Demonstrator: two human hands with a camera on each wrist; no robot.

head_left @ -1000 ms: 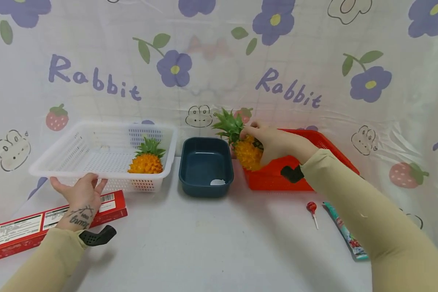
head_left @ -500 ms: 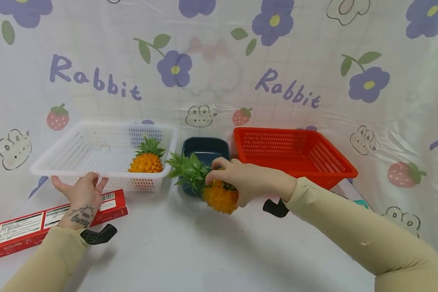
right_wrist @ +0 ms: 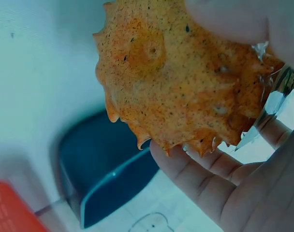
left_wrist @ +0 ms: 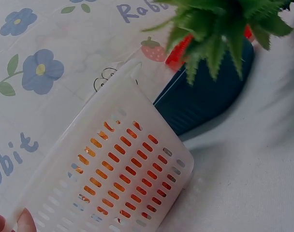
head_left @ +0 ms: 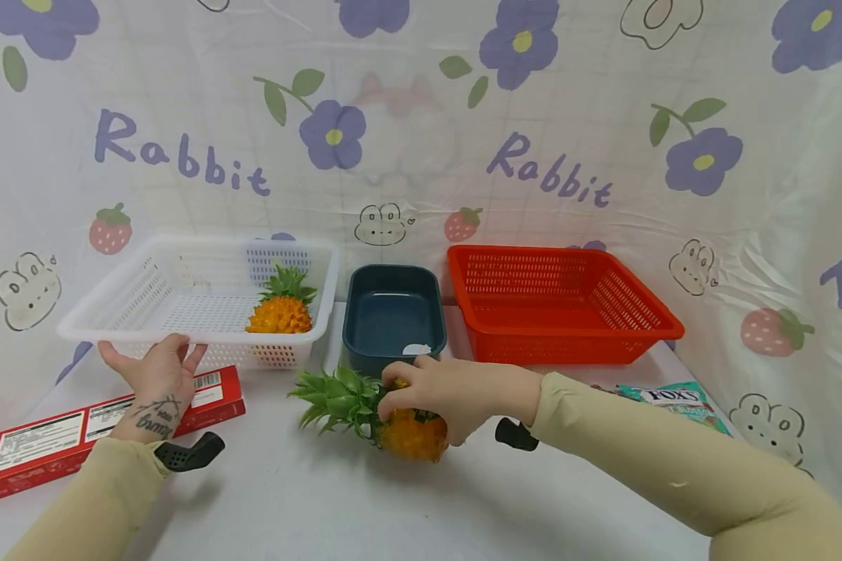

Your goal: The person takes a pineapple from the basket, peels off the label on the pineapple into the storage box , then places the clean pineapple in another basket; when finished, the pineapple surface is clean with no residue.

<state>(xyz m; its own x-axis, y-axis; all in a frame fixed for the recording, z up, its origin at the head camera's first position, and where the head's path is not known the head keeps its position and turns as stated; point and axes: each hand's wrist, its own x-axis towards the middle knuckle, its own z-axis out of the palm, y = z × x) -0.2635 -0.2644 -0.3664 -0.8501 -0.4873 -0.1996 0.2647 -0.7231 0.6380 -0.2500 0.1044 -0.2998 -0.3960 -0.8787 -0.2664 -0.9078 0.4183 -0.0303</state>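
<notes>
My right hand (head_left: 456, 393) grips a small orange pineapple (head_left: 412, 436) by its body, low over the table in front of the dark blue bin. Its green leaf crown (head_left: 340, 401) points left. In the right wrist view, fingers and thumb curl around the spiky orange fruit (right_wrist: 161, 77). My left hand (head_left: 157, 378) holds the front rim of a white perforated basket (head_left: 77, 327), its fingertips at the rim. A second pineapple (head_left: 281, 314) sits inside that basket at the right end; its orange shows through the slots in the left wrist view.
The dark blue bin (head_left: 393, 273), with a small white piece (head_left: 416, 350) inside, stands between the white basket and a red basket (head_left: 568, 345). A red box (head_left: 56, 436) lies at left under my left wrist. A teal Fox's packet (head_left: 677, 401) lies right, partly behind my right sleeve.
My right hand has carried the pineapple from the red basket's left side leftward and down towards me, its crown tipping left. My left hand has stayed at the white basket's rim.
</notes>
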